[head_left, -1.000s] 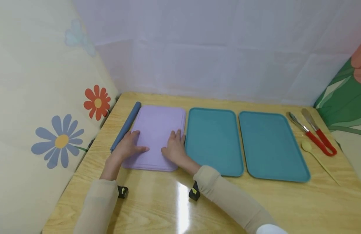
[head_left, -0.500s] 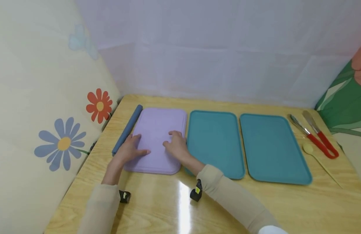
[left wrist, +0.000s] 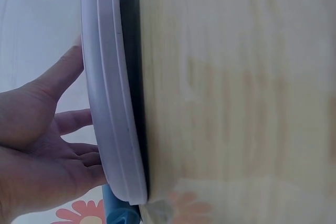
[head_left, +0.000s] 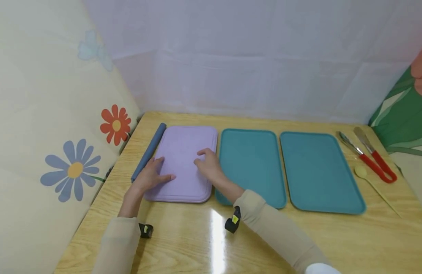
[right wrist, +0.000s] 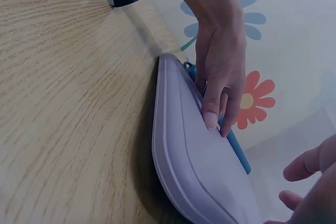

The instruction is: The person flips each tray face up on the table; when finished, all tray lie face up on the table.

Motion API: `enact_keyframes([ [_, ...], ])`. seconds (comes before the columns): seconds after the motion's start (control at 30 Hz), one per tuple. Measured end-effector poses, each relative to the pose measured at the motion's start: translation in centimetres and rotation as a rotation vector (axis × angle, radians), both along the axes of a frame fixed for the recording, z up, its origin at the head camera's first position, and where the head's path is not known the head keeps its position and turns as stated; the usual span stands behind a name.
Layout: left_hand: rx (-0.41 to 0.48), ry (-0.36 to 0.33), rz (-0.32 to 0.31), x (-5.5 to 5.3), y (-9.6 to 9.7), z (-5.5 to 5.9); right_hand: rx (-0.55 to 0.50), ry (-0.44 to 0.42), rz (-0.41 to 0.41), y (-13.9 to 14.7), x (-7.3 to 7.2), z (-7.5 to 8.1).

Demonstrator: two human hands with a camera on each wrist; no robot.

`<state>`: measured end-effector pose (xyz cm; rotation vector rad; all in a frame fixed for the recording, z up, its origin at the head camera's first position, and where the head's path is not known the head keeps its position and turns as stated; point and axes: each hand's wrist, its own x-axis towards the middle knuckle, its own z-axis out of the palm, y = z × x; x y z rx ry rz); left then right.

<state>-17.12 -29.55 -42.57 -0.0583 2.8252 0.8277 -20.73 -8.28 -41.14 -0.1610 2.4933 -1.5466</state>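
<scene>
A flat lilac case-like slab (head_left: 183,142) with rounded corners and a grooved rim lies on the wooden table. My left hand (head_left: 150,177) rests on its left side with thumb and fingers spread; the left wrist view shows the fingertips touching its top face. My right hand (head_left: 211,167) is at its right side. The right index finger and thumb are apart above the slab with nothing pinched between them. The other right fingers are mostly hidden. A layered edge (left wrist: 113,103) runs round the slab. Directly left of it lies a slim blue rod (head_left: 148,152), a small loop at its near end.
Two teal trays (head_left: 248,167) (head_left: 322,173) lie side by side to the right. Red-handled tongs (head_left: 375,165) and a pale yellow spoon (head_left: 372,182) lie at the far right of the table (head_left: 183,243). A lilac cloth backdrop (head_left: 214,76) rises behind.
My right hand has shifted slightly right and its fingers have bent back from the slab's top. The left hand stays on the slab's left side.
</scene>
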Motion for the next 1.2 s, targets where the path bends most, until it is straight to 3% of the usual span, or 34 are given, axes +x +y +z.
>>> enact_keyframes([
  [0.27, 0.028, -0.004, 0.002, 0.1, -0.3, -0.1, -0.140, -0.095, -0.094, 1.1, -0.5, 0.7],
  [0.53, 0.032, 0.006, -0.007, 0.3, -0.4, -0.2, -0.211, -0.134, -0.102, 2.3, -1.3, 0.8],
  [0.77, 0.021, 0.027, -0.026, 0.1, -0.4, -0.2, -0.202, -0.153, -0.082, 3.0, -2.2, 0.6],
  [0.97, 0.055, 0.051, -0.048, 0.3, -0.9, -0.5, -0.295, -0.214, -0.079, 3.3, -2.7, 0.6],
  [1.2, 0.097, 0.004, -0.033, 1.0, -1.1, -0.3, -0.391, -0.238, -0.072, 3.9, -2.9, 0.5],
])
